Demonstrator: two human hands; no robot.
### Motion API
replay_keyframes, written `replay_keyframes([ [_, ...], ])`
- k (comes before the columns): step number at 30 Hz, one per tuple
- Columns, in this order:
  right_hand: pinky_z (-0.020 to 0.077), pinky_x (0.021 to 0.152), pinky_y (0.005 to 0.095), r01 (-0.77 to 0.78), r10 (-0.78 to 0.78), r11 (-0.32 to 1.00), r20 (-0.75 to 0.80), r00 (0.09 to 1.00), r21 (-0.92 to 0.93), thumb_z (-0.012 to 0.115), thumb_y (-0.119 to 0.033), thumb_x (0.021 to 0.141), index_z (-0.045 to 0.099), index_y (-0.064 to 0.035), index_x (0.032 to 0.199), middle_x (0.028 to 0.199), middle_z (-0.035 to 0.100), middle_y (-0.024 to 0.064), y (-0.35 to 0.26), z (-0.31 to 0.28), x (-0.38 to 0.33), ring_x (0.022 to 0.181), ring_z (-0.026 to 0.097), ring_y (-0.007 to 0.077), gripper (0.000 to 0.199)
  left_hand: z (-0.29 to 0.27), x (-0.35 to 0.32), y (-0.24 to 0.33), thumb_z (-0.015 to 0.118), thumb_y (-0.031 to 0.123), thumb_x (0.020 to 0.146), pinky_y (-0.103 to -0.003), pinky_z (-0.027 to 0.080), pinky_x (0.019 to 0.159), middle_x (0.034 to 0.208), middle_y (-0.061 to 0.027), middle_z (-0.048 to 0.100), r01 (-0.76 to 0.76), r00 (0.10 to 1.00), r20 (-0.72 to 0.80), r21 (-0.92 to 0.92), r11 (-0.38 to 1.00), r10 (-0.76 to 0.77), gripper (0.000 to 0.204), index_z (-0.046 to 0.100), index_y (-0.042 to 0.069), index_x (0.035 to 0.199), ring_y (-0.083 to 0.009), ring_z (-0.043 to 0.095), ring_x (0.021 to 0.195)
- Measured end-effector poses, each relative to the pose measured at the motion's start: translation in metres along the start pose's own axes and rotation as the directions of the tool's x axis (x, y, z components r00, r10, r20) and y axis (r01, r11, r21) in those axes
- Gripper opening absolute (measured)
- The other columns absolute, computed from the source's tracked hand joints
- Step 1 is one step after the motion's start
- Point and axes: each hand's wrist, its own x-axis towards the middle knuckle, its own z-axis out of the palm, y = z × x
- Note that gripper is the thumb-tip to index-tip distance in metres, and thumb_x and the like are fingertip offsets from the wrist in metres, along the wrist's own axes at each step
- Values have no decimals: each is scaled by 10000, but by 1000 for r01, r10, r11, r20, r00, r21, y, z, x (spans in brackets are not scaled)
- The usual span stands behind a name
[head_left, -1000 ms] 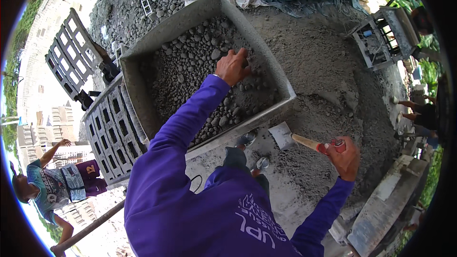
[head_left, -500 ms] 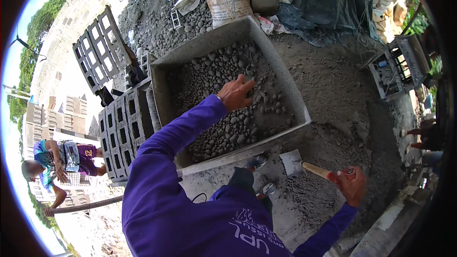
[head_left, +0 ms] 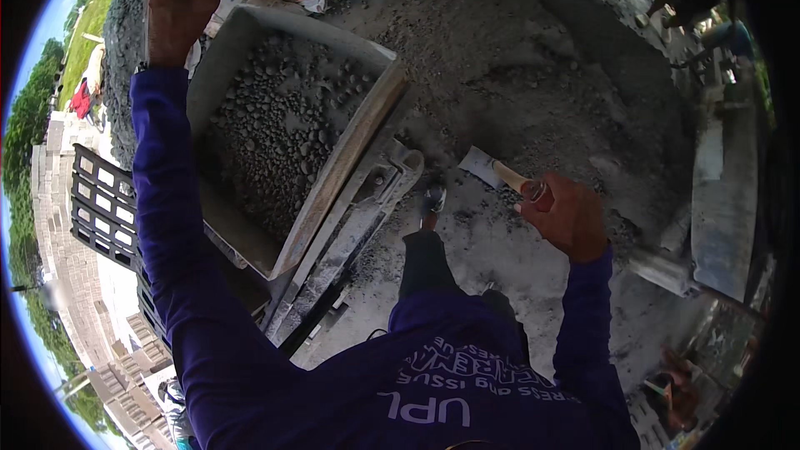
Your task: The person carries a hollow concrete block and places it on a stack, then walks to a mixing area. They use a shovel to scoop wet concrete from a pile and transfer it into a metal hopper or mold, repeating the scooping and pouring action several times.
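My left arm reaches far up to the left, past a shallow box (head_left: pixel 367 117) of grey gravel (head_left: pixel 271 117). My left hand (head_left: pixel 177 17) is above the box's far left corner, with light showing between its spread fingers. I see nothing in it, though the fingertips run into the top edge. On the right, my right hand (head_left: pixel 571 221) is closed around the red handle (head_left: pixel 537 193) of a shovel. Its wooden shaft (head_left: pixel 510 177) slopes down to a flat metal blade (head_left: pixel 480 167) near the ground, right of the box.
A metal rail (head_left: pixel 367 200) runs along the box's near side. Grey concrete-block shapes (head_left: pixel 104 200) stand at the left. My foot (head_left: pixel 433 198) is between box and shovel. Dark sand (head_left: pixel 517 58) spreads beyond, and a long board (head_left: pixel 721 200) lies at the right.
My left hand has left the gravel and swung up and out to the left. The view has turned to the right, so the box appears farther left. The shovel stays in my right hand.
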Motion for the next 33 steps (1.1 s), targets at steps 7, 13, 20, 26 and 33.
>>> replay_keyframes([
  [7, 478, 499, 296, -134, 139, 990, -344, 929, 37, 718, -156, 730, 559, -49, 810, 630, 618, 80, 109, -28, -183, 531, 618, 217, 208, 238, -257, 234, 524, 195, 928, -302, 495, 510, 782, -93, 612, 766, 528, 836, -392, 510, -151, 376, 487, 75, 1282, -158, 612, 681],
  [13, 424, 423, 270, -513, 845, 432, -135, 517, 741, 672, -72, 733, 518, -41, 794, 562, 524, 39, 201, -8, -461, 445, 499, 113, 168, 406, -575, 488, 530, 701, 764, -529, 488, 792, 1164, -236, 514, 824, -181, 974, 227, -519, 138, 914, 390, -28, 1298, -340, 605, 932],
  [20, 441, 342, 292, 179, 899, -397, 421, -122, 900, 522, -92, 783, 514, -57, 777, 509, 478, 41, 229, 211, -779, 355, 446, 153, 37, 378, -859, 681, 683, 257, 782, -427, 495, 513, 630, -61, 510, 609, -623, 780, 438, -661, -57, 239, 528, 83, 831, -224, 552, 535],
  [26, 428, 331, 274, 177, 783, -525, 553, -285, 833, 513, -147, 790, 488, -102, 696, 500, 463, 2, 228, 252, -806, 363, 449, 136, 108, 362, -950, 683, 662, 196, 770, -379, 503, 463, 667, -89, 537, 601, -784, 585, 633, -488, -208, 234, 512, 67, 897, -221, 558, 502],
  [33, 456, 395, 282, 291, 793, -524, 583, -178, 801, 581, -106, 770, 507, -79, 731, 536, 489, 35, 266, 266, -670, 404, 459, 138, 88, 375, -861, 667, 692, 200, 771, -365, 496, 478, 661, -49, 528, 649, -637, 754, 411, -640, -162, 227, 523, 88, 874, -171, 544, 512],
])
